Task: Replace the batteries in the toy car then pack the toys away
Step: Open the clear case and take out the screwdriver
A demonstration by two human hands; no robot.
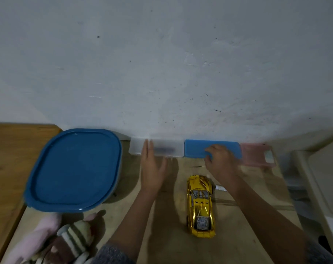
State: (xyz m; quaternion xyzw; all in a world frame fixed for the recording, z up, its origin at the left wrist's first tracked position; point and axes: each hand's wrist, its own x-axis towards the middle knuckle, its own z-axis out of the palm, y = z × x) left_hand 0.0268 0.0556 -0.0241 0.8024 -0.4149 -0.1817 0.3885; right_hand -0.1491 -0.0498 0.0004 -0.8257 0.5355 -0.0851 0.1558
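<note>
Barely begun, judging by the layout. Gripped the blue case [196, 148] by its near edge with the right hand [220, 161]. Held the left hand [152, 164] flat and open in front of the clear case [173, 149] by the wall [162, 73]. Left the car [200, 204] on the table [167, 235], short of both hands, touched by neither. Found no batteries in view, nor any hatch open. Left undone, seemingly: the battery swap, then packing car and plush toys [66, 242] into the lidded box [74, 168].

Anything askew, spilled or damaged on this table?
Nothing stands out: the yellow toy car sits upright on its wheels, the blue-lidded container is closed, and three small boxes line the wall.
</note>
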